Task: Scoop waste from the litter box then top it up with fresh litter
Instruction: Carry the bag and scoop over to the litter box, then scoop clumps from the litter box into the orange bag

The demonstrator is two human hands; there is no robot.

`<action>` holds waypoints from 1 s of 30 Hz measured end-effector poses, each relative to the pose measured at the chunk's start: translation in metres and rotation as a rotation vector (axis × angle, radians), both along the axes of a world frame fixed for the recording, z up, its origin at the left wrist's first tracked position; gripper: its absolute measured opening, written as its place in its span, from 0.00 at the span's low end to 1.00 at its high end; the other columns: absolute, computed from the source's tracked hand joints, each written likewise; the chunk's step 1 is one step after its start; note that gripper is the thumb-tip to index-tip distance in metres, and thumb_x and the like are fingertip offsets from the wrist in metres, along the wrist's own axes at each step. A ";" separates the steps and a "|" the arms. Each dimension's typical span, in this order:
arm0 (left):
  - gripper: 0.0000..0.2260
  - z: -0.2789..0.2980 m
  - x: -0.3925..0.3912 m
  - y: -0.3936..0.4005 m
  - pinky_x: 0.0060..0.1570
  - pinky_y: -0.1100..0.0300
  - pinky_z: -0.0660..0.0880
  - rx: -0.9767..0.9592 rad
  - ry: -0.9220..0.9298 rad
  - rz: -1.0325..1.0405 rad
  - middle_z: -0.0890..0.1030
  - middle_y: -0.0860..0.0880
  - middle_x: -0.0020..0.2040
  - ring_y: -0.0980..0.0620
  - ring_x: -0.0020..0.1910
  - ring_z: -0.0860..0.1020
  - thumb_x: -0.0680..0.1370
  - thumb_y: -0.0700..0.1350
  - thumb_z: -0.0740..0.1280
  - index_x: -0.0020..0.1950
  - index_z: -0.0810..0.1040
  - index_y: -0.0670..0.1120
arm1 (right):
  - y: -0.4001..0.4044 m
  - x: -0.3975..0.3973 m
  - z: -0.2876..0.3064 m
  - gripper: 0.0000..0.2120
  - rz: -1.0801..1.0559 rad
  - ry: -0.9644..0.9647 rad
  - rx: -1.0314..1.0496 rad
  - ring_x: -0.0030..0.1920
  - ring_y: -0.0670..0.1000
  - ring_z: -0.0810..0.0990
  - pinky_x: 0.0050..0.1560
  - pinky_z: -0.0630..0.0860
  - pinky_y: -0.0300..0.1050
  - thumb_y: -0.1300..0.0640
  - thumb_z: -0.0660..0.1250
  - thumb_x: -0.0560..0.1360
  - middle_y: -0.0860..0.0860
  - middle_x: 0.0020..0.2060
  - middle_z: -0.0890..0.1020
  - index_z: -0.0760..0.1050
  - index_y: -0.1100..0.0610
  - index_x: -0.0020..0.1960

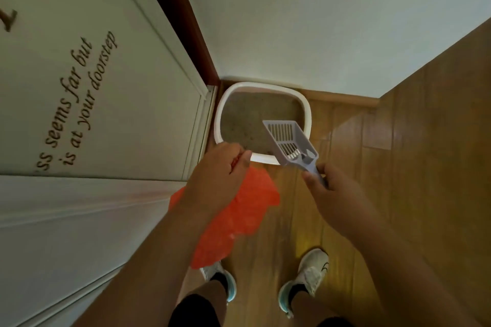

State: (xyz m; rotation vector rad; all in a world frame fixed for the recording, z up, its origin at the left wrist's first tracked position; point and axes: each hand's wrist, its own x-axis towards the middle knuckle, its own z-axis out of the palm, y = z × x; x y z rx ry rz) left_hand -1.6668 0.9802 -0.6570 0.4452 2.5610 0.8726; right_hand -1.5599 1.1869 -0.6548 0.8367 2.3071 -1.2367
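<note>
The litter box sits on the floor in the corner. Above its near rim, the right hand grips the scoop by the handle, ready to dig. The left hand pinches an orange bag beside the box, likely for waste.

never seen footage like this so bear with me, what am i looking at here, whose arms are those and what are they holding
This is one picture from a camera worn on a person's head, looking down, so the arms are the wearer's own. The right hand grips the handle of a grey slotted litter scoop. The left hand pinches an orange plastic bag, which hangs down. Ahead, in the corner on the wooden floor, sits a white litter box filled with sandy litter. The person's shoes show at the bottom.
</note>
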 end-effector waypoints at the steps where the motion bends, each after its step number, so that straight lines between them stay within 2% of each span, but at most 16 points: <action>1: 0.13 -0.015 0.000 0.000 0.42 0.58 0.74 0.004 0.001 0.004 0.74 0.54 0.40 0.57 0.41 0.74 0.84 0.53 0.60 0.42 0.73 0.50 | 0.001 -0.002 -0.016 0.11 0.000 -0.006 -0.002 0.34 0.45 0.78 0.33 0.71 0.40 0.42 0.60 0.82 0.46 0.39 0.80 0.74 0.47 0.56; 8: 0.15 -0.135 -0.018 0.009 0.41 0.57 0.74 0.045 0.012 -0.016 0.75 0.53 0.39 0.56 0.40 0.75 0.84 0.54 0.60 0.42 0.74 0.48 | 0.013 -0.021 -0.132 0.13 -0.035 0.016 0.004 0.35 0.47 0.79 0.34 0.74 0.44 0.42 0.59 0.82 0.48 0.38 0.81 0.75 0.48 0.58; 11: 0.14 -0.179 -0.023 0.013 0.40 0.55 0.75 0.058 0.014 -0.032 0.74 0.54 0.39 0.56 0.39 0.74 0.84 0.55 0.60 0.42 0.74 0.50 | 0.018 -0.027 -0.177 0.17 -0.052 0.007 -0.024 0.38 0.45 0.78 0.35 0.70 0.40 0.41 0.58 0.82 0.47 0.44 0.81 0.75 0.50 0.64; 15: 0.15 -0.230 -0.032 0.019 0.40 0.51 0.77 0.053 -0.010 -0.080 0.75 0.53 0.38 0.56 0.38 0.75 0.83 0.57 0.60 0.41 0.73 0.51 | 0.022 -0.031 -0.232 0.20 -0.053 0.005 0.010 0.43 0.47 0.79 0.37 0.71 0.42 0.40 0.58 0.82 0.48 0.50 0.82 0.73 0.50 0.67; 17: 0.15 -0.254 -0.034 0.022 0.40 0.52 0.76 0.068 -0.027 -0.082 0.75 0.52 0.38 0.55 0.38 0.75 0.83 0.56 0.61 0.41 0.74 0.49 | 0.024 -0.036 -0.255 0.20 -0.022 0.014 0.042 0.41 0.46 0.79 0.36 0.72 0.42 0.40 0.58 0.82 0.48 0.46 0.82 0.73 0.49 0.67; 20: 0.16 -0.287 -0.034 0.026 0.38 0.56 0.72 0.089 -0.057 -0.099 0.75 0.49 0.37 0.52 0.38 0.74 0.84 0.54 0.62 0.42 0.74 0.45 | 0.025 -0.044 -0.285 0.16 0.008 0.051 0.087 0.34 0.45 0.77 0.33 0.72 0.43 0.40 0.58 0.81 0.49 0.38 0.81 0.76 0.49 0.59; 23: 0.17 -0.309 -0.046 0.043 0.38 0.52 0.72 0.084 -0.080 -0.165 0.74 0.48 0.36 0.52 0.34 0.72 0.84 0.53 0.61 0.40 0.73 0.45 | 0.034 -0.051 -0.306 0.14 -0.002 0.082 0.171 0.31 0.47 0.77 0.33 0.75 0.49 0.40 0.59 0.81 0.50 0.34 0.80 0.75 0.47 0.48; 27: 0.17 -0.325 -0.063 0.062 0.38 0.53 0.70 0.105 -0.029 -0.188 0.72 0.51 0.34 0.54 0.33 0.71 0.84 0.53 0.61 0.37 0.70 0.49 | 0.044 -0.069 -0.316 0.16 -0.062 0.189 0.216 0.32 0.50 0.76 0.33 0.71 0.46 0.39 0.57 0.81 0.52 0.34 0.78 0.75 0.49 0.49; 30: 0.17 -0.319 -0.059 0.063 0.39 0.49 0.72 0.101 0.073 -0.285 0.74 0.49 0.36 0.51 0.36 0.74 0.84 0.54 0.61 0.40 0.73 0.45 | 0.039 -0.084 -0.309 0.17 -0.006 0.259 0.244 0.37 0.52 0.79 0.37 0.77 0.51 0.39 0.57 0.82 0.52 0.37 0.80 0.74 0.51 0.48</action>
